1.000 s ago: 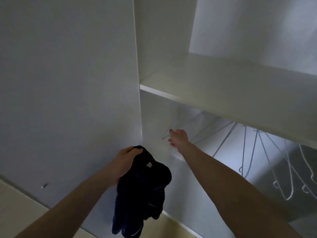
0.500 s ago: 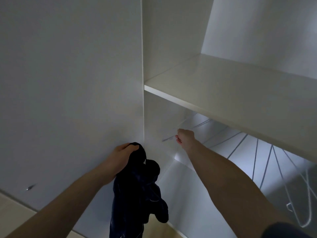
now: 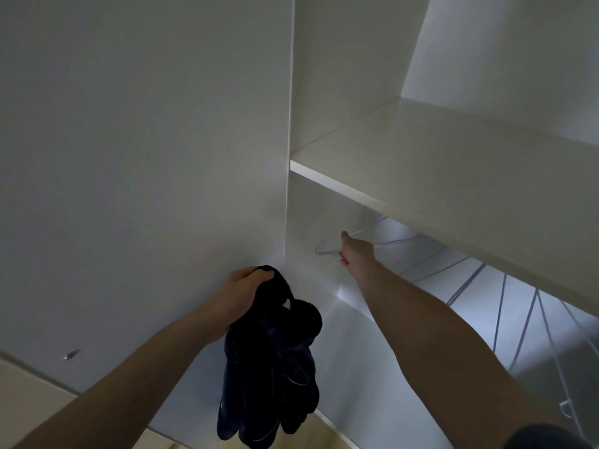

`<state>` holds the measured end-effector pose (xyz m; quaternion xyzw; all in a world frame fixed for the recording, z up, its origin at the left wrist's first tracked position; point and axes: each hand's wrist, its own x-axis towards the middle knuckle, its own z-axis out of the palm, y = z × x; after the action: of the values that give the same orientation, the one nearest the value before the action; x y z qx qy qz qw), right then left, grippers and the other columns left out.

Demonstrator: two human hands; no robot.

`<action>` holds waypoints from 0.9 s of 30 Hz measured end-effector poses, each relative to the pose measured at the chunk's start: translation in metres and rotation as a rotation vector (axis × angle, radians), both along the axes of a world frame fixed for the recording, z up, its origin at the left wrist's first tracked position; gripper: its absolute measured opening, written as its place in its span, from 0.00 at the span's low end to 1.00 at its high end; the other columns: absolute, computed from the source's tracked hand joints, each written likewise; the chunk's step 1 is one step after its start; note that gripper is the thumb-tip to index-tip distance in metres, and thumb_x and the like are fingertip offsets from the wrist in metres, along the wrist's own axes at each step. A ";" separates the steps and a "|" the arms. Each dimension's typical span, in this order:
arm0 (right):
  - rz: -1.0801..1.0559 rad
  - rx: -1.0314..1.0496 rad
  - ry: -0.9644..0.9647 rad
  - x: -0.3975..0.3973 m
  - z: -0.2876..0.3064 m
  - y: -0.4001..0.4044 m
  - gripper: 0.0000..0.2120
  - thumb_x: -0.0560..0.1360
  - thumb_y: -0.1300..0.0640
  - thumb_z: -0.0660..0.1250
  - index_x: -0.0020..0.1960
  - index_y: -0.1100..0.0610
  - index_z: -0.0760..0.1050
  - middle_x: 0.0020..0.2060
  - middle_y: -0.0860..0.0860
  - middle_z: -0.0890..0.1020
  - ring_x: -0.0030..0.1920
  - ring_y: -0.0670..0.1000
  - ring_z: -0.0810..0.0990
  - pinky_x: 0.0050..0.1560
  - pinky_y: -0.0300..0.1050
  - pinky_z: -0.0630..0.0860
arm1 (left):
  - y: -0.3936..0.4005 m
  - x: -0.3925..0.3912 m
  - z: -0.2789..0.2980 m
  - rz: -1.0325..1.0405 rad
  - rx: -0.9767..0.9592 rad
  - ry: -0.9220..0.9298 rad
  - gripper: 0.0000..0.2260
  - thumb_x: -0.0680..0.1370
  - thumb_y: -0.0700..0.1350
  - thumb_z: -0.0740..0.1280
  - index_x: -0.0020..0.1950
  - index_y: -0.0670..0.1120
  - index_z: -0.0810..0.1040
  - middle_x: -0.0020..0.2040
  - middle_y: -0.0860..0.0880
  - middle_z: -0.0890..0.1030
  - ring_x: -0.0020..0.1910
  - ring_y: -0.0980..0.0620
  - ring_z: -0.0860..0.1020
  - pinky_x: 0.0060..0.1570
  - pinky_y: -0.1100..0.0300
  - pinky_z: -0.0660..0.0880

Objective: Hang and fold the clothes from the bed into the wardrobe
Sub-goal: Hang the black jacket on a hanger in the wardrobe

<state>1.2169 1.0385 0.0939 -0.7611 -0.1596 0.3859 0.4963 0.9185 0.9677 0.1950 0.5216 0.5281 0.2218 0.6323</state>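
Overhead, the white wardrobe [image 3: 324, 76] is filling the frame, its smooth, matt panels running straight up and its flat shelf [image 3: 453, 176] jutting out at upper right. Left of it, a plain white door panel [image 3: 129, 157] is standing, carrying a small metal fitting [image 3: 72, 354] near its lower edge. Below the shelf, thin wire hangers [image 3: 499, 315] are hanging in a row at right, their rods slanting downward; what they are hanging from is hidden behind the shelf.

The dark garment [image 3: 272, 367] is hanging in front of the wardrobe's lower left edge, its long axis running vertically, its gathered top pointing up and its loose end pointing down toward the pale floor [image 3: 29, 400]. It is soft, bunched in rounded folds, and is showing faint pale lines near its lower part and a small pale tag near its top. The left hand [image 3: 241, 293] is gripping the garment's top, fingers curled over the fabric.

The right hand [image 3: 356, 252] is reaching under the shelf and closing round one pale wire hanger [image 3: 327, 249], whose rounded end is pointing left toward the wardrobe's side wall and whose long axis is lying nearly level.
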 end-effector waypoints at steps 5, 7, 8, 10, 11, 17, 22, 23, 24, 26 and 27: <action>0.037 0.010 -0.033 0.002 -0.001 0.007 0.16 0.81 0.44 0.63 0.40 0.53 0.72 0.39 0.52 0.79 0.39 0.51 0.79 0.50 0.49 0.81 | 0.006 -0.003 -0.004 0.051 -0.019 0.001 0.08 0.82 0.48 0.67 0.55 0.46 0.83 0.49 0.44 0.86 0.46 0.44 0.85 0.44 0.56 0.81; 0.029 0.025 -0.005 0.006 0.001 0.015 0.16 0.81 0.45 0.64 0.40 0.53 0.72 0.42 0.53 0.79 0.42 0.53 0.79 0.53 0.50 0.81 | 0.010 -0.004 -0.003 0.061 -0.015 0.003 0.08 0.82 0.48 0.67 0.55 0.47 0.83 0.49 0.43 0.86 0.46 0.44 0.85 0.45 0.55 0.82; 0.015 0.042 0.016 0.007 0.002 0.019 0.15 0.81 0.46 0.64 0.40 0.53 0.71 0.43 0.54 0.79 0.42 0.52 0.79 0.53 0.50 0.81 | 0.013 -0.004 -0.003 0.060 -0.014 0.005 0.08 0.82 0.48 0.67 0.54 0.47 0.83 0.49 0.43 0.86 0.47 0.43 0.85 0.47 0.53 0.82; 0.003 0.066 0.026 0.010 0.003 0.027 0.14 0.81 0.48 0.64 0.40 0.53 0.71 0.47 0.56 0.79 0.37 0.50 0.78 0.49 0.48 0.79 | 0.017 -0.004 -0.002 0.056 -0.011 0.010 0.08 0.82 0.48 0.67 0.52 0.47 0.84 0.47 0.43 0.86 0.47 0.42 0.85 0.49 0.51 0.82; 0.001 0.078 0.022 0.011 0.003 0.030 0.13 0.82 0.49 0.63 0.40 0.53 0.71 0.49 0.59 0.80 0.35 0.49 0.77 0.48 0.46 0.78 | 0.019 -0.004 -0.001 0.056 -0.008 0.008 0.08 0.82 0.48 0.67 0.51 0.46 0.84 0.47 0.42 0.86 0.46 0.42 0.85 0.48 0.52 0.82; -0.025 0.124 0.070 0.011 0.000 0.034 0.07 0.81 0.60 0.62 0.44 0.54 0.72 0.65 0.64 0.79 0.38 0.50 0.80 0.41 0.41 0.78 | 0.028 0.001 -0.001 0.063 -0.004 -0.022 0.09 0.82 0.46 0.67 0.52 0.42 0.84 0.47 0.41 0.86 0.41 0.46 0.84 0.41 0.58 0.81; -0.023 0.040 -0.036 0.000 -0.008 -0.001 0.05 0.79 0.63 0.63 0.45 0.57 0.75 0.62 0.64 0.81 0.60 0.62 0.82 0.57 0.51 0.80 | 0.026 0.001 0.000 0.058 -0.013 -0.011 0.09 0.82 0.47 0.67 0.53 0.44 0.84 0.49 0.41 0.86 0.48 0.42 0.85 0.48 0.53 0.81; -0.050 0.021 -0.092 -0.001 -0.009 -0.010 0.05 0.78 0.61 0.64 0.52 0.57 0.76 0.62 0.64 0.81 0.60 0.63 0.82 0.59 0.52 0.80 | 0.025 0.001 0.000 0.051 -0.014 -0.003 0.09 0.82 0.48 0.67 0.53 0.44 0.84 0.49 0.42 0.86 0.49 0.42 0.85 0.50 0.53 0.81; -0.109 0.005 -0.161 -0.003 -0.010 -0.020 0.13 0.78 0.60 0.63 0.63 0.58 0.74 0.63 0.63 0.80 0.60 0.64 0.81 0.60 0.53 0.80 | 0.024 0.001 0.002 0.043 -0.017 0.006 0.09 0.82 0.48 0.67 0.53 0.45 0.84 0.49 0.42 0.86 0.49 0.42 0.85 0.50 0.52 0.81; -0.199 -0.005 -0.321 -0.007 -0.007 -0.044 0.25 0.81 0.61 0.61 0.77 0.55 0.62 0.63 0.66 0.79 0.60 0.66 0.80 0.59 0.55 0.77 | 0.022 0.003 0.005 0.013 -0.021 0.019 0.09 0.82 0.49 0.67 0.53 0.46 0.84 0.49 0.42 0.86 0.48 0.42 0.85 0.50 0.52 0.81; -0.188 -0.004 -0.408 -0.007 -0.005 -0.056 0.28 0.81 0.63 0.60 0.79 0.53 0.58 0.62 0.66 0.79 0.59 0.67 0.81 0.56 0.56 0.77 | 0.022 0.004 0.006 0.000 -0.020 0.026 0.09 0.82 0.49 0.67 0.54 0.46 0.84 0.50 0.42 0.86 0.48 0.43 0.85 0.49 0.53 0.81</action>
<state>1.2102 0.9829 0.0889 -0.8359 -0.1844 0.1761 0.4861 0.9224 0.9895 0.2008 0.5182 0.5386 0.2096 0.6305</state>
